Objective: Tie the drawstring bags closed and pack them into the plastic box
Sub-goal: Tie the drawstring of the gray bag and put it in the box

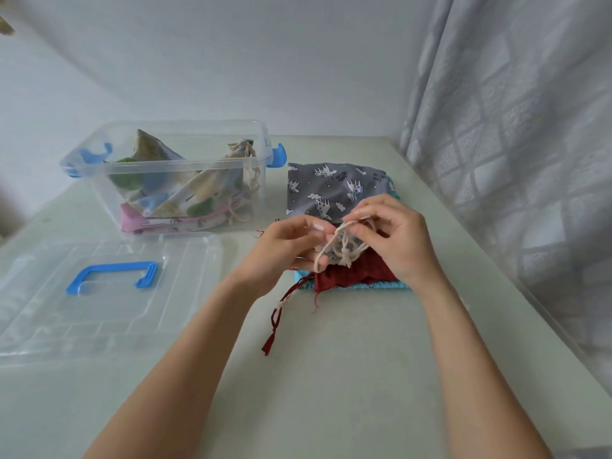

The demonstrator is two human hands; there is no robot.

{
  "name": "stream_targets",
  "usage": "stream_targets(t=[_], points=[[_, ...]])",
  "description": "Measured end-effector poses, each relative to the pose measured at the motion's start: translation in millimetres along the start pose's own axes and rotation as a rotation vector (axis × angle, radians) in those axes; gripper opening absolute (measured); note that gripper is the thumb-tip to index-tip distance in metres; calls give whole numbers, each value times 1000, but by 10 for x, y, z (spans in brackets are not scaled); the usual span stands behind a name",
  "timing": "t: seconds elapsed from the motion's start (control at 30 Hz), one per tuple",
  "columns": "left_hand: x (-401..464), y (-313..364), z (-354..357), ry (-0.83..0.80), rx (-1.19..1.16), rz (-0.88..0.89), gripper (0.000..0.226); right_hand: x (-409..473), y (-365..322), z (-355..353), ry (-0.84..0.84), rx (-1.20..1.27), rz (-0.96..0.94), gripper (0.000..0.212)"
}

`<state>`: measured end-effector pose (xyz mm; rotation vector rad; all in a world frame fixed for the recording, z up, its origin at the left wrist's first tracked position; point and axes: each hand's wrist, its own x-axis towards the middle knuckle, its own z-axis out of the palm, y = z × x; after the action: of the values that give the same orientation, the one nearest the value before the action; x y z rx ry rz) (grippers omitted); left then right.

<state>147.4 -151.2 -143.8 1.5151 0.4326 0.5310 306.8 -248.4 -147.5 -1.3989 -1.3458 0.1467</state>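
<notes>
To the right of the clear plastic box with blue latches [178, 167], on the pale green table [347, 359], lies a short stack of fabric drawstring bags. The grey bag printed with white animals [331, 187] sits on top; a dark red bag [357, 273] lies under it on the side away from the box's far wall, and a light blue bag [387, 286] shows at the bottom edge of the stack. The left hand [291, 246] and the right hand [394, 233] are close together over the grey bag's mouth, each pinching strands of its cream cord [341, 246]; whether the fingertips of the two hands touch cannot be told. The knot looks unfinished, with loops slack.

Inside the box, several bags already lie, among them a pink one [155, 223] at the bottom. In front of the box lies its clear lid with a blue handle [112, 276]. A red cord [276, 313] trails from the red bag towards the lid side.

Assessment: tying is in hand; two bags remain beyond this one. To do it well, the mouth should be gathered fully before cinching, both cord ends pulled evenly, and the knot seated against the fabric. The red cord lies near and could be caught up.
</notes>
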Motion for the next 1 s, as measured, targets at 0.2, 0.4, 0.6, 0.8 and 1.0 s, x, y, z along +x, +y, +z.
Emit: stream_targets(t=[0.2, 0.4, 0.6, 0.8, 1.0], points=[[-22, -14, 50, 104, 24, 93, 20, -32, -40, 110, 44, -4, -53, 19], [27, -81, -49, 320, 369, 230, 16, -28, -41, 94, 96, 98, 52, 19], [36, -12, -261, 355, -473, 154, 20, -30, 64, -185, 304, 457, 415, 13], [46, -26, -187, 253, -838, 111, 24, -67, 142, -232, 389, 480, 592, 6], [22, -127, -204, 508, 337, 102, 28, -131, 255, -312, 507, 84, 540, 11]])
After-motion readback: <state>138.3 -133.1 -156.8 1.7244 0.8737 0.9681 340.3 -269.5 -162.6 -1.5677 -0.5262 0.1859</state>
